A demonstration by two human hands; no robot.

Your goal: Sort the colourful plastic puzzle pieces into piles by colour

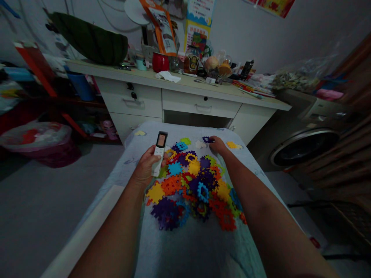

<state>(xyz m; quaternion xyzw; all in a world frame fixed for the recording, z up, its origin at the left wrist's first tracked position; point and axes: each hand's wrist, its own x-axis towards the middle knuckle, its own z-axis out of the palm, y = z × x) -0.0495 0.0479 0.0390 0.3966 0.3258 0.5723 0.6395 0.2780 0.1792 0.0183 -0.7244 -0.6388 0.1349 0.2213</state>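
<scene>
In my left hand (149, 164) is a white remote control (158, 158) with a dark-framed screen, held upright with my thumb over its buttons. My right hand (216, 145) reaches to the far side of the pile, its fingers closed at the edge of a small dark purple toothed piece (206, 139). Between my arms lies a heap of interlocking plastic pieces in several colours, among them a yellow piece (155, 192), a blue ring piece (203, 192), a large purple piece (165, 213) and an orange piece (226, 219).
The pieces lie on a cloth-covered surface (116, 216). Beyond it stands a white desk with drawers (199, 104), bearing a red mug (160, 62) and jars. A washing machine (292, 131) is at the right, a bag-lined bin (43, 144) at the left.
</scene>
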